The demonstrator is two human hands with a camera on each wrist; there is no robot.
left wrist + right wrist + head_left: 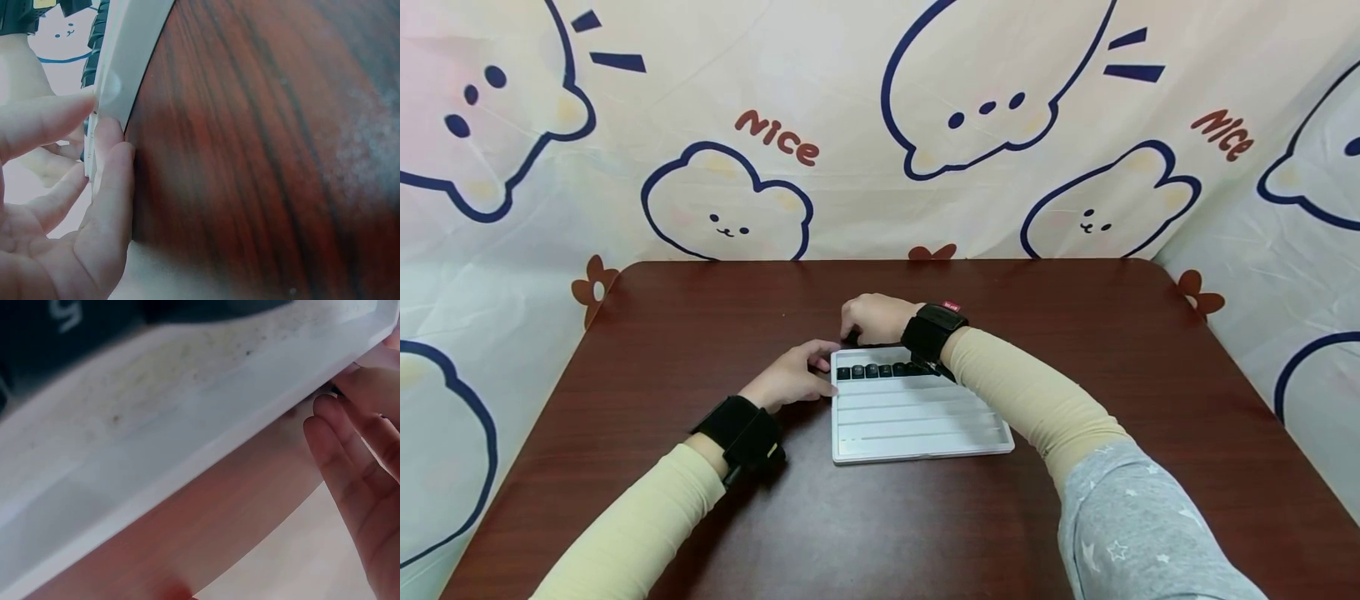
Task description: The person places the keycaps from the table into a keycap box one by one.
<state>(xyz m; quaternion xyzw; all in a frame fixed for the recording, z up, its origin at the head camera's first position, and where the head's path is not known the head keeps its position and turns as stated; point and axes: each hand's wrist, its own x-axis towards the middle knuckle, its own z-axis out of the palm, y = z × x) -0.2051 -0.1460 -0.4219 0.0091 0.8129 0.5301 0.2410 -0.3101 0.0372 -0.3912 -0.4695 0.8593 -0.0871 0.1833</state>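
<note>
A white rectangular tray (917, 425) with ridged rows lies on the table. Along its far row sit several black keycaps (871, 372); a keycap marked 5 (65, 315) shows large in the right wrist view. My left hand (793, 375) grips the tray's left edge, with fingertips (122, 159) against its side. Beyond the far left corner, my right hand (880, 318) pinches a small black piece (852, 337), likely a keycap, mostly covered by the fingers. The right wrist and its strap hide the right end of the keycap row.
The brown wooden table (737, 533) extends around the tray on all sides. Behind it and at both sides hangs a pale cloth (850, 208) with cartoon prints. Each wrist wears a black strap (741, 433) with a camera.
</note>
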